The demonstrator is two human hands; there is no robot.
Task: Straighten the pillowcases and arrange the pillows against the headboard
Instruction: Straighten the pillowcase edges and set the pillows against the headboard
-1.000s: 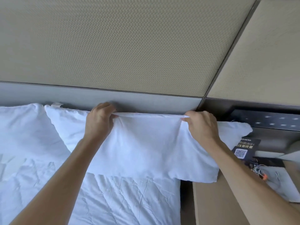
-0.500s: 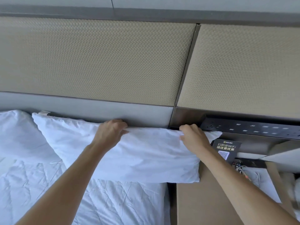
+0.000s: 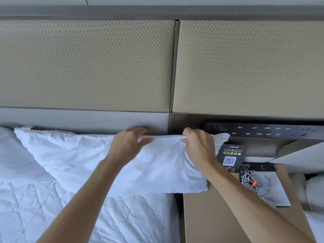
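A white pillow [image 3: 75, 158] lies along the grey base of the headboard [image 3: 84, 118], its right end overhanging the bedside table. My left hand [image 3: 128, 144] grips the pillow's top edge near the middle, fingers curled over the cloth. My right hand [image 3: 198, 146] pinches the same top edge further right, close to the pillow's right corner. A second white pillow [image 3: 7, 151] sits at the far left, partly under the first one. Woven beige panels [image 3: 87, 64] rise above the grey base.
A tan bedside table [image 3: 210, 216] stands right of the bed, carrying a black WiFi card [image 3: 229, 158], a remote with tangled cable [image 3: 250, 179] and white paper. A black socket strip [image 3: 263, 132] runs along the wall behind. Crumpled white duvet [image 3: 52, 213] covers the bed.
The pillow has come down from being held up and now rests against the headboard base. My hands have drawn closer together along its top edge. The view has tilted downward.
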